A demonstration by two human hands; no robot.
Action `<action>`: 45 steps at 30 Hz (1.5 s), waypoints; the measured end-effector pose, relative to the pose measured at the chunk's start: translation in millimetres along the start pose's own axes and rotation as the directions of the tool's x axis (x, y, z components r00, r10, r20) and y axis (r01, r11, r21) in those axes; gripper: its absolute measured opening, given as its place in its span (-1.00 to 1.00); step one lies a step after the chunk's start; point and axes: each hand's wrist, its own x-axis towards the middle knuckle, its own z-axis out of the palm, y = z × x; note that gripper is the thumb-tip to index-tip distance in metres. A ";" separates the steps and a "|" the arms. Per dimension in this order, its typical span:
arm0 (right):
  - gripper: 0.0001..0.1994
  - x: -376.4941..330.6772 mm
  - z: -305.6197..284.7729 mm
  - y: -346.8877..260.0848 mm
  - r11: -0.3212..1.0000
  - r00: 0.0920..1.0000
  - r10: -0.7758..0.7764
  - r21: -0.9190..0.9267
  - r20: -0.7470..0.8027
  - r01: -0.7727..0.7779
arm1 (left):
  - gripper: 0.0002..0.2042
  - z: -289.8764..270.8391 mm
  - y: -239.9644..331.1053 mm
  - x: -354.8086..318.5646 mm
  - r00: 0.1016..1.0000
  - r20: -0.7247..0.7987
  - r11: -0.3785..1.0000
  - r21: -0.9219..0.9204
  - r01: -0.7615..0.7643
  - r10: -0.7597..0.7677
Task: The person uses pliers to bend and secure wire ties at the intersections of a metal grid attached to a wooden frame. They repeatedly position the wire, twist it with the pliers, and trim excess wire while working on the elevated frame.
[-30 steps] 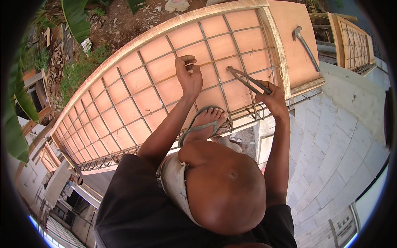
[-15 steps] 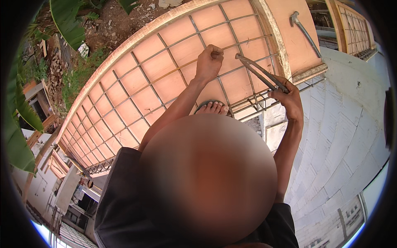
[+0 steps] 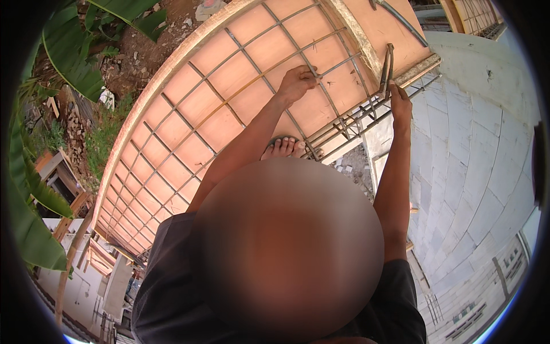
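Observation:
My left hand (image 3: 297,85) is closed, its fingers curled just above a grid of steel reinforcing bars (image 3: 264,74). What it holds, if anything, is too small to make out. Off to the right, my right hand (image 3: 401,104) grips long-handled pincers (image 3: 389,64), whose jaws point away from me. They hang over the right edge of the formwork, by a narrow wooden strip (image 3: 413,71). Beneath the grid lie pinkish panels (image 3: 209,117). My sandalled foot (image 3: 283,147) rests at the near edge of the grid.
A hammer (image 3: 401,22) lies on the panel at the far right. Long timber boards (image 3: 156,69) border the grid. Bundled bars (image 3: 349,129) run along the near edge, beside a gap with rubble (image 3: 350,163) below. A grey block wall (image 3: 464,132) stands right; banana leaves (image 3: 69,51) hang left.
My right hand has swung farther out to the right and away with the pincers, whose handles are now closer together. My left hand stays over the grid, its fingers slightly turned. The view has shifted.

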 end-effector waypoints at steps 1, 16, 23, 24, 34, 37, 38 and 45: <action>-0.38 -7.6 -4.3 -2.1 0.993 0.998 0.004 -0.121 -0.057 -0.010 | -0.61 -4.7 -5.3 -0.9 1.000 0.016 0.999 -0.029 -0.018 0.018; -0.73 -56.3 117.4 -32.1 0.992 0.952 -0.126 0.042 0.280 0.119 | -0.66 -20.9 -8.0 -6.1 0.999 -0.016 0.999 -0.019 0.030 -0.031; -0.70 -41.5 133.7 -41.0 0.971 0.802 -0.032 0.207 0.597 -0.116 | -0.73 -28.6 10.0 -5.2 0.998 -0.047 0.970 0.237 0.062 -0.052; -0.71 -39.5 137.7 -40.7 0.963 0.778 0.003 0.207 0.628 -0.170 | -0.74 -31.1 10.0 -3.2 0.998 -0.027 0.967 0.246 0.068 -0.063; -0.71 -31.8 119.2 -57.5 0.995 0.726 0.094 -0.091 0.681 -0.044 | -0.93 -7.2 -12.7 -14.0 0.936 -0.223 0.963 0.060 -0.264 0.271; -0.77 -34.7 133.4 -45.5 0.978 0.801 -0.162 -0.016 0.576 0.209 | -0.95 -2.8 -14.1 -13.6 0.923 -0.289 0.967 0.091 -0.236 0.252; -0.78 -35.3 136.9 -43.1 0.955 0.814 -0.241 -0.023 0.529 0.297 | -0.95 -1.9 -15.0 -14.7 0.920 -0.286 0.964 0.102 -0.247 0.266; -0.79 -64.8 131.0 -69.9 0.956 0.817 0.041 0.214 0.575 -0.199 | -0.90 29.5 4.5 -38.4 0.812 -0.388 0.899 0.235 -0.370 0.436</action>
